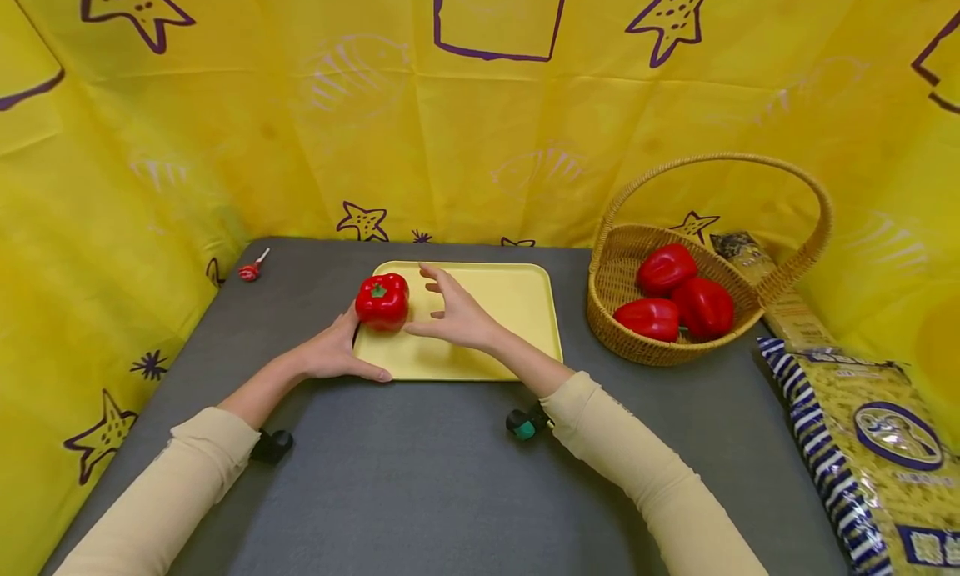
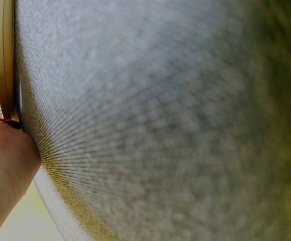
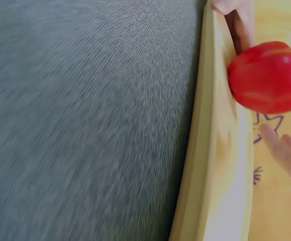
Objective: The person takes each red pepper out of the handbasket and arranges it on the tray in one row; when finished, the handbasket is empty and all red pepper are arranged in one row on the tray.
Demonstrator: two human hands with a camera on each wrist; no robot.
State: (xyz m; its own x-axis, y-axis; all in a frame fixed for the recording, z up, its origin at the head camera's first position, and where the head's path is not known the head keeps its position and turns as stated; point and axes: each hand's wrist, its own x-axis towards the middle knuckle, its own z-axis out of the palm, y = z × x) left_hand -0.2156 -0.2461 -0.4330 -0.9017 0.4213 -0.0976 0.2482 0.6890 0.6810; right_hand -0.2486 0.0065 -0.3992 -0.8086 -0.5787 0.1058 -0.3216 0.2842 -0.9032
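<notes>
A red bell pepper (image 1: 383,302) stands on the left end of a yellow tray (image 1: 510,309), its green stem facing up. My left hand (image 1: 333,348) is at the tray's near left corner, thumb spread along the front rim and fingers reaching up the left side beside the pepper. In the right wrist view, the pepper (image 3: 267,78) sits just inside the tray's raised rim (image 3: 195,165). My right hand (image 1: 461,316) hovers over the tray, to the right of the pepper, with fingers spread and nothing held. The left wrist view catches only part of the left hand (image 2: 7,165).
On the right, a wicker basket (image 1: 637,351) with a tall handle holds 3 more red peppers (image 1: 703,308). Behind it lies a plastic bag (image 1: 798,322); a larger yellow bag with striped edging (image 1: 877,443) lies nearer. A red lollipop (image 1: 251,272) lies at the far left of the grey table (image 1: 390,484).
</notes>
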